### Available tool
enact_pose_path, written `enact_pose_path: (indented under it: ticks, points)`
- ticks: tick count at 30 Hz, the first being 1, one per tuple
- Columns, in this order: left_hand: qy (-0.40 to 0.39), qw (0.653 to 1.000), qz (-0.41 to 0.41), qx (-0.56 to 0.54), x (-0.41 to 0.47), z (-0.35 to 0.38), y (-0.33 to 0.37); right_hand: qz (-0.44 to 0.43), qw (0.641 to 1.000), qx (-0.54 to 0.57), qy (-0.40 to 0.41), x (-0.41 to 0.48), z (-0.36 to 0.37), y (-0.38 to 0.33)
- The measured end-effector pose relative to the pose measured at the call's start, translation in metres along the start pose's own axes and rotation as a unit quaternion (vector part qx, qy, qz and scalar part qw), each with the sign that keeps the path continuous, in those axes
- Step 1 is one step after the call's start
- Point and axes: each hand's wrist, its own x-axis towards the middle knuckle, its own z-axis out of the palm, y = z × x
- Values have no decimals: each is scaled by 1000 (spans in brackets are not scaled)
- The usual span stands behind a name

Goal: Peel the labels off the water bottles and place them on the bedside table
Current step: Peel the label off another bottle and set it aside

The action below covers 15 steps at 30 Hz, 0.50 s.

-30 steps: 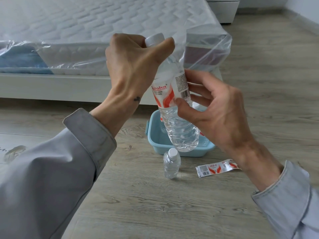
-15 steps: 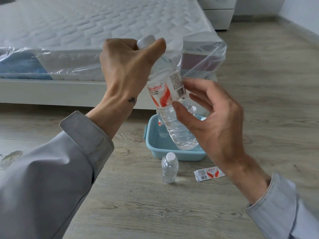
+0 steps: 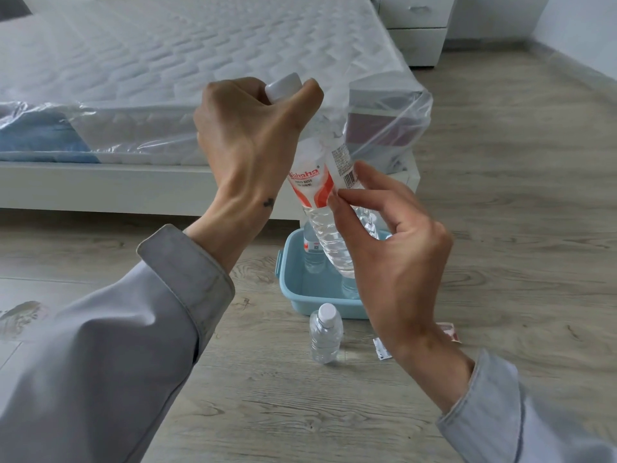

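My left hand [image 3: 248, 135] grips a clear water bottle [image 3: 330, 242] by its neck, just under the white cap, and holds it tilted in the air. The bottle wears a red and white label [image 3: 312, 187]. My right hand [image 3: 384, 235] pinches the label's lower edge near the barcode between thumb and forefinger. On the floor stands an unlabelled small bottle [image 3: 325, 334]. Beside it lies a peeled label [image 3: 382, 349], mostly hidden behind my right wrist.
A light blue tub [image 3: 293, 285] on the wooden floor holds more bottles, partly hidden by my hand. A plastic-wrapped mattress [image 3: 167, 78] on a white bed frame fills the back left. A white drawer unit [image 3: 417, 31] stands at the back right.
My right thumb and forefinger have closed onto the label's lower edge, where before the hand was spread around the bottle. The left hand keeps its grip at the neck.
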Motion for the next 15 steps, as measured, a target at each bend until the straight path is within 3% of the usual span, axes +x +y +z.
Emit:
enact_pose_path:
  ticks: [7, 15]
  points:
    - [16, 1000, 13, 11, 0, 7, -4, 97, 995, 32, -13, 2, 4, -1]
    - [27, 998, 27, 57, -6, 12, -16, 88, 990, -71, -85, -3, 8, 1]
